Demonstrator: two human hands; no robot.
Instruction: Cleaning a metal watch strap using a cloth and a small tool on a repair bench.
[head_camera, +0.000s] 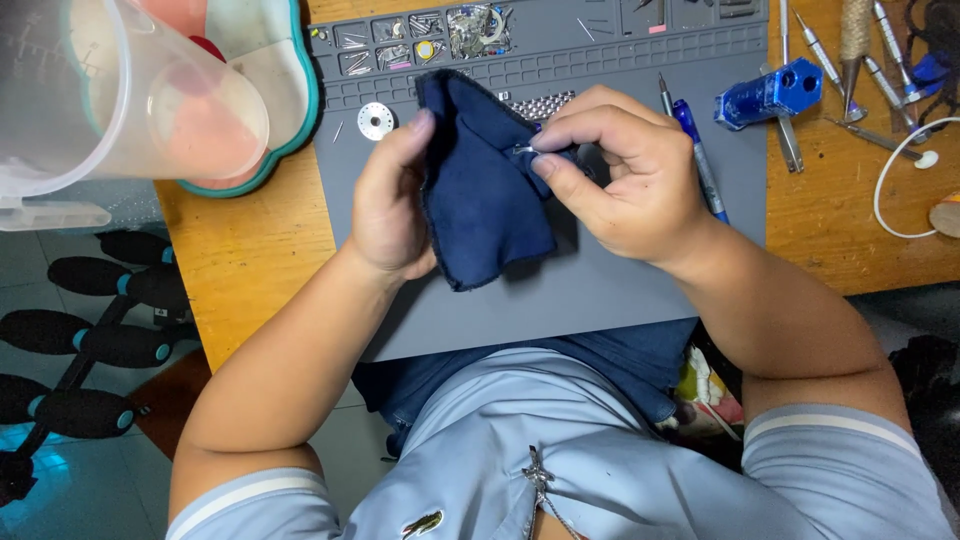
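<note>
Head view: desk (250, 260) carries a grey mat (600, 290) under both hands. A clear jug (110, 90) stands well left of the fingers. The left hand (390, 210) has its fingers closed on a blue cloth (485, 200), gripping its left edge. The right hand (625, 175) pinches a small metal part (523, 150) against the cloth between thumb and forefinger. A blue pen (700, 160) lies just right of those fingers.

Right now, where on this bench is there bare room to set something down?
Bare patches: the grey mat below the dark blue cloth, and the wooden desk beside the left hand. Crowded: the mat's top compartments and the tools beyond the blue pen, past the right hand.
</note>
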